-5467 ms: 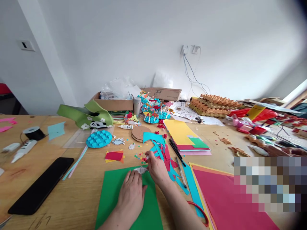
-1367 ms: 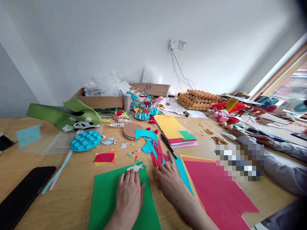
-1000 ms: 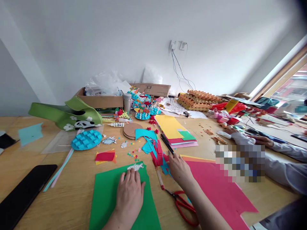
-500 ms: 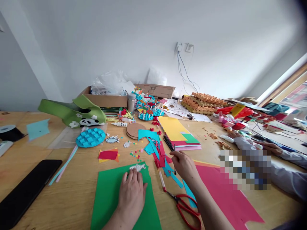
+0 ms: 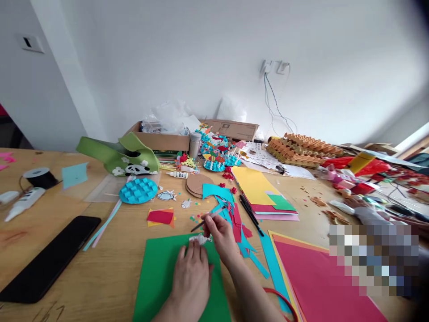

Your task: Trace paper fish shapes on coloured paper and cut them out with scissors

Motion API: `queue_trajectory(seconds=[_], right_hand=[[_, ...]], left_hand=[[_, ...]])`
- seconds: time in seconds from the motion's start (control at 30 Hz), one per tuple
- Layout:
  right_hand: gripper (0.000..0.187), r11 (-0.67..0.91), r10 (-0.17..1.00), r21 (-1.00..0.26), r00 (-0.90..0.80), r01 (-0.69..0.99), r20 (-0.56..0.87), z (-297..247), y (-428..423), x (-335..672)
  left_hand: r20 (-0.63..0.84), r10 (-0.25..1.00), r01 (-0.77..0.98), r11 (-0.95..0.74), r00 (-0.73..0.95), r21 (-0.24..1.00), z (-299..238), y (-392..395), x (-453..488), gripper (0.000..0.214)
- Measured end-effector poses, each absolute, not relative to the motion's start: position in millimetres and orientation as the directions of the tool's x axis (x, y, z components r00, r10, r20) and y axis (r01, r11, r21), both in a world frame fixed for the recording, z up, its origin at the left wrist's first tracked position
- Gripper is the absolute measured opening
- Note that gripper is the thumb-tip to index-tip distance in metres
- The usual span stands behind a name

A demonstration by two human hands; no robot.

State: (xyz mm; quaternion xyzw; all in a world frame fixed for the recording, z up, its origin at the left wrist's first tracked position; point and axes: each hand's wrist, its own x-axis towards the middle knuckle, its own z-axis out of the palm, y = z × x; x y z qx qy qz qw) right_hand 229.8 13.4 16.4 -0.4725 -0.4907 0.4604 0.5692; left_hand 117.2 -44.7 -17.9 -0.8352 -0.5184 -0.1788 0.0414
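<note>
My left hand [image 5: 191, 277] lies flat, fingers stretched out, on a sheet of green paper [image 5: 150, 277]. Its fingertips press on a small white fish cutout [image 5: 200, 239] near the sheet's top edge. My right hand [image 5: 219, 235] is closed round a slim dark pen [image 5: 198, 226], held slanted just above the cutout with one end pointing left. Red-handled scissors [image 5: 284, 297] are partly covered by my right forearm. Two more fish cutouts, a larger one [image 5: 166, 195] and a smaller one [image 5: 186, 204], rest beyond the green sheet.
Blue and red paper strips [image 5: 237, 219] lie right of my hands, near black pens [image 5: 250, 212]. Red sheets [image 5: 321, 273] are at the right, with a co-worker's arm beyond. A black phone-like slab [image 5: 50, 259], a blue woven paper oval [image 5: 138, 191] and a green panda bag [image 5: 134, 156] are left.
My right hand has moved left from the paper strips to above the fish cutout, tilting the pen over. My left hand stays on the green sheet. The view has shifted left.
</note>
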Motion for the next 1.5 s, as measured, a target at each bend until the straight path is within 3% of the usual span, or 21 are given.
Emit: queue_trajectory(seconds=[0.4,0.63,1.5], right_hand=[[0.028,0.198,0.972,-0.87,0.022,0.452,0.232,2,7,227],[0.026,0.212,0.97,-0.856,0.005,0.471,0.243,2,8,226],[0.023,0.216,0.971,-0.838,-0.021,0.501,0.238,0,8,223]], left_hand=[[0.331,0.854,0.885,-0.455,0.402,0.099,-16,-47,121,0.039],[0.268,0.867,0.885,-0.458,0.421,0.091,-13,-47,119,0.04],[0.271,0.873,0.884,-0.449,0.405,0.125,-11,-48,119,0.041]])
